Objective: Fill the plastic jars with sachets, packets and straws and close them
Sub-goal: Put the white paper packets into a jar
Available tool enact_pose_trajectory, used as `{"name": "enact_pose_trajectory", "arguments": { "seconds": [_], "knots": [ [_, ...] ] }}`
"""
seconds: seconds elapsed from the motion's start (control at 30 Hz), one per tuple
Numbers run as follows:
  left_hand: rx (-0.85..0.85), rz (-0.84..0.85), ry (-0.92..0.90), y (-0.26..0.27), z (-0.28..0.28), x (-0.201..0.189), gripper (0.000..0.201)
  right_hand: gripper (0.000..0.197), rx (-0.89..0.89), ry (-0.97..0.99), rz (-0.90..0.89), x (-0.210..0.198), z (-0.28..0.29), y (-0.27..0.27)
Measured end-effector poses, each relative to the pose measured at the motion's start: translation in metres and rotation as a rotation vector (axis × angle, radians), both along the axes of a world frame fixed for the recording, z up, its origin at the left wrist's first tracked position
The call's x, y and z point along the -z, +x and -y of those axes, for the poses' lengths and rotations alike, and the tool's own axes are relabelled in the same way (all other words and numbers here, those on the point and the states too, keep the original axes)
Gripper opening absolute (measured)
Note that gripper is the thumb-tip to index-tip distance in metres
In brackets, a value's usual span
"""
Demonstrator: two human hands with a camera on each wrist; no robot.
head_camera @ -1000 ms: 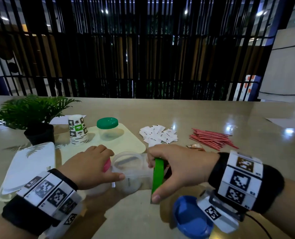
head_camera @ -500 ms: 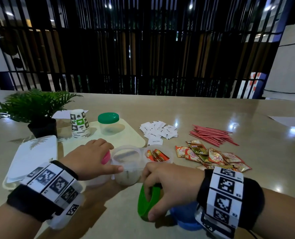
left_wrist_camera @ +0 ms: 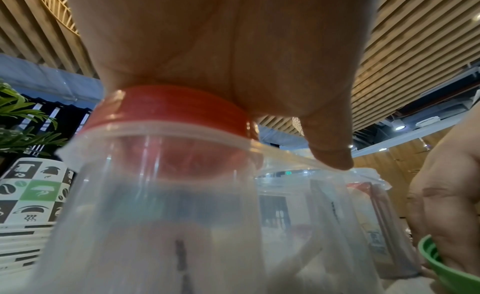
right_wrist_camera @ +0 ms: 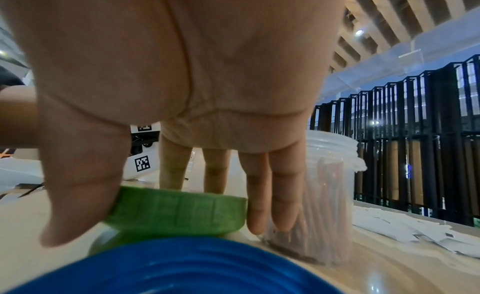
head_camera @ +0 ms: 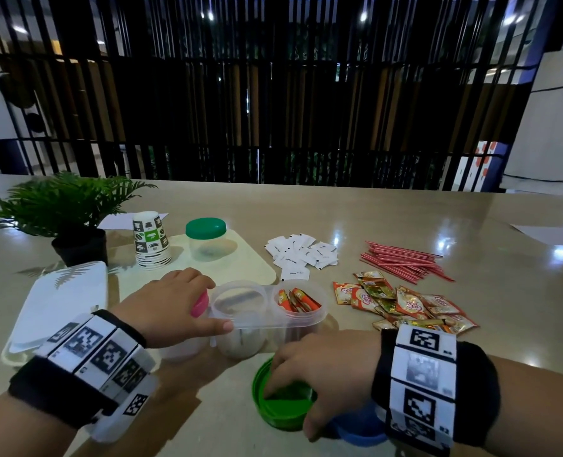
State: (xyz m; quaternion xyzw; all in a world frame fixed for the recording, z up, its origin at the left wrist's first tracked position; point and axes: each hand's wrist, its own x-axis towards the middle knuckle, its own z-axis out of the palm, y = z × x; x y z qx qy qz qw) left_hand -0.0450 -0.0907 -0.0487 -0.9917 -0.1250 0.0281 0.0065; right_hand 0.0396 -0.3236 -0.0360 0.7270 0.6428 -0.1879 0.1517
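Note:
Three clear plastic jars joined in a row stand at the table's near middle. My left hand (head_camera: pixel 171 301) lies over the pink lid (head_camera: pixel 198 305) of the left jar, fingers curled round it, thumb (left_wrist_camera: pixel 327 144) touching the open middle jar's rim (head_camera: pixel 238 291). The right jar (head_camera: pixel 298 303) is open and holds orange packets. My right hand (head_camera: pixel 326 364) grips a green lid (head_camera: pixel 283 410) that lies upside down on the table in front of the jars, thumb and fingers round its edge (right_wrist_camera: pixel 176 212). White sachets (head_camera: pixel 301 255), red straws (head_camera: pixel 405 262) and coffee packets (head_camera: pixel 405 305) lie loose behind.
A blue lid (head_camera: pixel 359 430) lies under my right wrist. A green-lidded jar (head_camera: pixel 206 239) and stacked paper cups (head_camera: pixel 151 240) stand on a cream tray (head_camera: pixel 250 272). A potted plant (head_camera: pixel 65 209) and a white container (head_camera: pixel 62 301) are at the left.
My right hand brought the green lid from on edge beside the jars down toward me and laid it flat on the table. The left hand stayed on the pink lid.

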Motion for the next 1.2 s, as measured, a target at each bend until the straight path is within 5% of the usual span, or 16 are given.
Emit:
{"name": "enact_pose_trajectory", "arguments": {
  "seconds": [0.4, 0.77, 0.97, 1.2],
  "knots": [
    [0.021, 0.012, -0.025, 0.000, -0.002, 0.001, 0.132, 0.057, -0.064, 0.044, -0.091, 0.003, -0.003, 0.006],
    [0.062, 0.006, -0.027, -0.004, -0.004, 0.000, 0.124, 0.008, 0.497, 0.338, -0.604, -0.065, 0.007, 0.090],
    [0.042, -0.065, 0.028, -0.004, -0.001, 0.001, 0.127, 0.013, 0.830, 0.447, -0.379, -0.046, -0.025, 0.155],
    [0.032, -0.141, 0.027, -0.005, -0.002, -0.006, 0.135, 0.037, 0.898, 0.314, -0.094, -0.018, -0.071, 0.206]
  ]
}}
